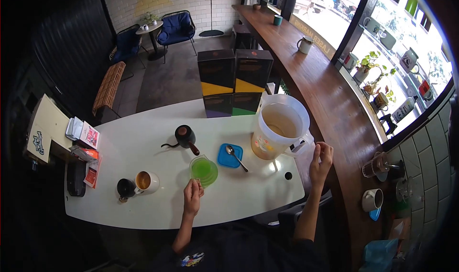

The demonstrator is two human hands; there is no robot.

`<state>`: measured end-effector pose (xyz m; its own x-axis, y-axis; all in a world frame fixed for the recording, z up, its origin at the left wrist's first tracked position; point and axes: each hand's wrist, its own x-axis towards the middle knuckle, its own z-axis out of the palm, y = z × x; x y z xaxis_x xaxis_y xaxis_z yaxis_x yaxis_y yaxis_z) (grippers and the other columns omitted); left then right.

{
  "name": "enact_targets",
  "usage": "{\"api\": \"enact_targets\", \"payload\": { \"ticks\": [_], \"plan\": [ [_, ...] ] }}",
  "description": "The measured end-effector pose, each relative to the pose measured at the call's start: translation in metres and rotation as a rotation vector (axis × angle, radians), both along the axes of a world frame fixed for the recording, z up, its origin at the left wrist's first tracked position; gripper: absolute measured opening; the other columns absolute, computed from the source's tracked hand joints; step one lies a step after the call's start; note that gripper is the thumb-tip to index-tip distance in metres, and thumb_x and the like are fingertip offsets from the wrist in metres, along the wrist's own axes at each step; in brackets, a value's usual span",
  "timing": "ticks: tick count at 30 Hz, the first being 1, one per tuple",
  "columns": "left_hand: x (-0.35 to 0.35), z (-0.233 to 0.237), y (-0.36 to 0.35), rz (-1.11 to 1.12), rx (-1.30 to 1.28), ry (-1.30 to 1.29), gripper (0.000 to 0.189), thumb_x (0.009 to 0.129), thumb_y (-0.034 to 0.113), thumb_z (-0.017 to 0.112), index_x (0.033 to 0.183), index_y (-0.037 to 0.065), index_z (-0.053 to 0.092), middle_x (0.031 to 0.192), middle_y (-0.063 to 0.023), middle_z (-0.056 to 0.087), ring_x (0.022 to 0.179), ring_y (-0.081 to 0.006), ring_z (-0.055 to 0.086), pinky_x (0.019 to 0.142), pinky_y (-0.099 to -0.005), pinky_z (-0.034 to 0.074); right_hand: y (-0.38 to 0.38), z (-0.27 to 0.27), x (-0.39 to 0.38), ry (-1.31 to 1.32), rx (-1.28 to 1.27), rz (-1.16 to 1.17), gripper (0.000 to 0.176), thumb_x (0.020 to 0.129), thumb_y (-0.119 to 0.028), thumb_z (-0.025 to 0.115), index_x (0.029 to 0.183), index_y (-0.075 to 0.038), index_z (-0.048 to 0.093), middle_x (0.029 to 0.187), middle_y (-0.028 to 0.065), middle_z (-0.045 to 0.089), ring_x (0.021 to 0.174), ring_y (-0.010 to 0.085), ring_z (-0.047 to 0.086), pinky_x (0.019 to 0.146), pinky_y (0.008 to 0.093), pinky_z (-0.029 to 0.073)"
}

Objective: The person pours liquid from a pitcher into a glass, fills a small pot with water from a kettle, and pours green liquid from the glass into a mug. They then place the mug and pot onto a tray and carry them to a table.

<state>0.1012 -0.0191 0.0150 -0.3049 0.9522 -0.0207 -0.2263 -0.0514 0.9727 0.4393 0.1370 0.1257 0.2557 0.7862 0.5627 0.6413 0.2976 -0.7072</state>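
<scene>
My left hand (192, 195) is closed round the handle of a clear glass jug (204, 171) holding bright green liquid, at the near middle of the white table. My right hand (322, 162) is raised beside the handle of a large translucent plastic pitcher (279, 133), apart from it as far as I can see. Its fingers are curled in, and whatever they hold, if anything, is hidden. Pale brownish liquid shows inside the pitcher. Between jug and pitcher, a metal spoon (235, 156) rests across a blue square lid (223, 158).
A black gooseneck kettle (184, 135) stands behind the jug. To the left are a cup of coffee (144, 180) and a small black pot (126, 188). Dark boxes (216, 74) are stacked at the table's far edge. A wooden counter (330, 95) runs along the right.
</scene>
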Motion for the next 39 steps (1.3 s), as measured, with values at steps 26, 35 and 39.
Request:
{"api": "enact_targets", "payload": {
  "ticks": [26,35,39],
  "plan": [
    [0.060,0.052,0.105,-0.057,-0.009,0.035,0.029,0.101,0.025,0.042,0.084,0.003,0.050,0.061,0.0067,0.034,0.056,-0.0029,0.028,0.052,-0.0205,0.025,0.073,-0.056,-0.002,0.754,-0.168,0.593,0.043,0.090,-0.036,0.054,0.058,-0.008,0.044,0.045,-0.0046,0.032,0.036,0.0036,0.027,0.035,0.0226,0.015],
    [0.042,0.052,0.111,-0.051,-0.024,0.047,0.030,0.101,0.026,0.041,0.083,0.003,0.050,0.061,0.0061,0.034,0.056,-0.0029,0.027,0.051,-0.0207,0.024,0.099,-0.063,0.024,0.815,-0.211,0.682,0.030,0.087,-0.033,0.057,0.072,-0.010,0.045,0.052,-0.0030,0.036,0.040,0.0045,0.029,0.036,0.0203,0.020],
    [0.036,0.057,0.123,-0.046,0.005,0.057,0.030,0.101,0.026,0.041,0.083,0.004,0.049,0.061,0.0056,0.035,0.056,-0.0029,0.029,0.051,-0.0205,0.025,0.109,-0.060,0.030,0.865,-0.286,0.689,0.029,0.086,-0.034,0.057,0.083,-0.012,0.037,0.056,-0.0017,0.038,0.041,0.0048,0.030,0.037,0.0199,0.022]
  ]
}}
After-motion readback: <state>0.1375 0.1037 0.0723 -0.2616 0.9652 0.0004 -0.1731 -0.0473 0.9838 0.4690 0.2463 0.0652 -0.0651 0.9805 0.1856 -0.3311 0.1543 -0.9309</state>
